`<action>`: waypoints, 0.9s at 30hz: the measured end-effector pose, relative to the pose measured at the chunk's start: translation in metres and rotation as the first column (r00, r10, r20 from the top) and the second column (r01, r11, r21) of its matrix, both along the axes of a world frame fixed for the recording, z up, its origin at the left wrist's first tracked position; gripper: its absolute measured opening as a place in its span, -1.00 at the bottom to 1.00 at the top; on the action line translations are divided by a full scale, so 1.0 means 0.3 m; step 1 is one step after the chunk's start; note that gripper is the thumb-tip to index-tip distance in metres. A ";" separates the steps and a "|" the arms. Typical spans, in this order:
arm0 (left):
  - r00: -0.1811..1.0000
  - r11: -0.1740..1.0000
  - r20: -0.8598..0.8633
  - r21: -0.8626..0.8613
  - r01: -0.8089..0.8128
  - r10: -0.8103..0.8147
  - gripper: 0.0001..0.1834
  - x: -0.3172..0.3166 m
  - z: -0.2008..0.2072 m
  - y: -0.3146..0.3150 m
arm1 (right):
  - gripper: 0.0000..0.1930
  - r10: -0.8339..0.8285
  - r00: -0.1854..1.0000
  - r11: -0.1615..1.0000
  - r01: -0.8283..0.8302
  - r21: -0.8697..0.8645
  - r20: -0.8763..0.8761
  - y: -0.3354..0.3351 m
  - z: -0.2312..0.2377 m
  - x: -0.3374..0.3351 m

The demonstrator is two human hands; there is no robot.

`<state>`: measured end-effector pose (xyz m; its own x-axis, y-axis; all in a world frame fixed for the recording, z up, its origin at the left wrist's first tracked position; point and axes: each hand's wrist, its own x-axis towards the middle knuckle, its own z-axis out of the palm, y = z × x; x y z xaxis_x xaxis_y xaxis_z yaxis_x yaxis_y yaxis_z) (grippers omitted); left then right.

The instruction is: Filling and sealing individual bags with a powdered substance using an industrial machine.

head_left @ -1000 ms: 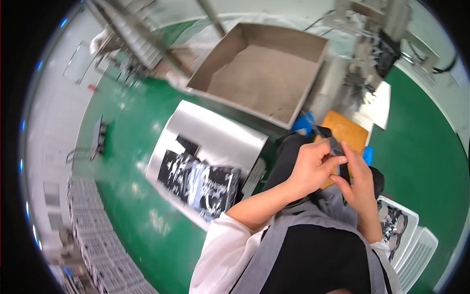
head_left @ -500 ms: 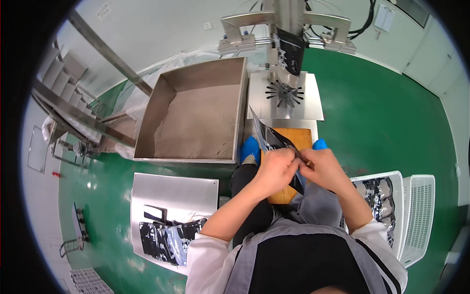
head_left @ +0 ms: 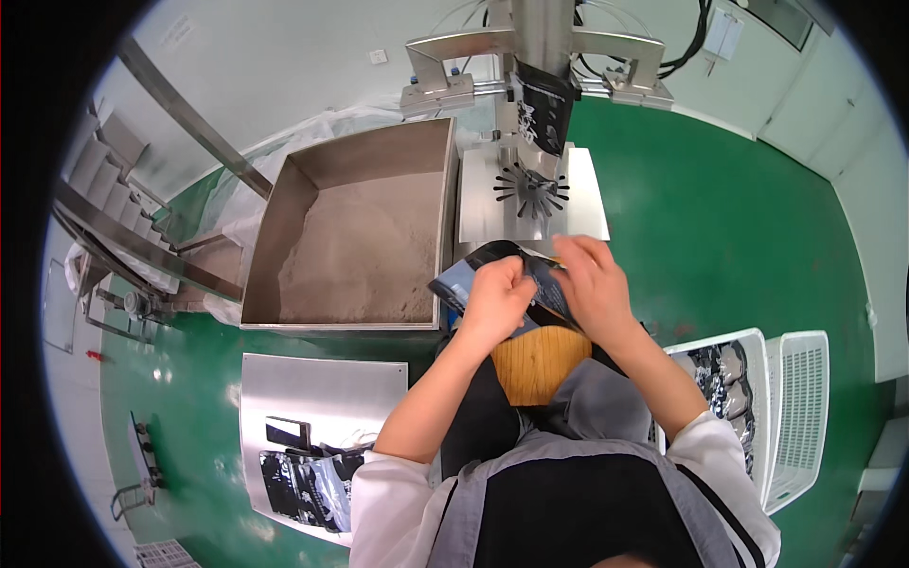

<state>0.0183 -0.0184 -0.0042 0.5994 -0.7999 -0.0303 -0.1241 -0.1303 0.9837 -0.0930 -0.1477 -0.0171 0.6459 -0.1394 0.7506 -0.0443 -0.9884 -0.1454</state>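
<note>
My left hand [head_left: 496, 298] is closed on a flat black printed pouch [head_left: 458, 282], held in front of my body. At the pouch's other side, my right hand [head_left: 595, 289] grips its edge between thumb and fingers. The pouch spreads between both hands above a wooden board [head_left: 540, 369]; its mouth cannot be made out. Just beyond, another black pouch [head_left: 543, 106] hangs around the spout of a steel filling machine [head_left: 542, 28]. A spoked knob with black tips [head_left: 530, 191] sits beneath that spout.
A deep steel bin of grey-brown powder [head_left: 365, 241] stands at left. Nearer, a steel table [head_left: 322, 388] carries a stack of black pouches [head_left: 308, 488] and a dark box-like object [head_left: 287, 433]. Filled pouches [head_left: 734, 379] lie in a white basket [head_left: 762, 417] at right.
Both hands have moved farther from my body with the pouch. It has turned from edge-on to a broader, sideways spread, and the hands are farther apart.
</note>
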 end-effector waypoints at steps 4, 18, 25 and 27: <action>0.984 0.994 0.174 -0.092 0.054 -0.037 -0.78 0.041 -0.063 -0.025 | -0.79 0.355 0.919 0.824 -0.394 -0.408 -0.170 0.013 -0.051 -0.040; 0.805 0.994 0.590 -0.027 0.104 -0.068 -0.87 -0.121 0.022 -0.012 | -0.67 0.148 0.905 -0.194 -0.369 0.909 0.399 0.078 -0.118 -0.008; 0.740 0.883 0.529 0.041 0.468 -0.416 -0.89 -0.376 -0.068 0.020 | -0.49 0.287 0.942 0.256 0.100 0.961 -0.174 0.032 -0.127 0.167; 0.692 0.836 0.520 0.081 0.543 -0.500 -0.90 -0.441 -0.069 0.035 | -0.68 -0.010 0.940 0.685 0.256 0.682 -0.342 0.072 -0.126 0.193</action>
<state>-0.1142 -0.0080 -0.0249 -0.0052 -0.9752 0.2211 -0.6245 0.1759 0.7610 -0.0351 -0.1261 -0.0549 0.7418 -0.6489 0.1692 -0.3276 -0.5708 -0.7529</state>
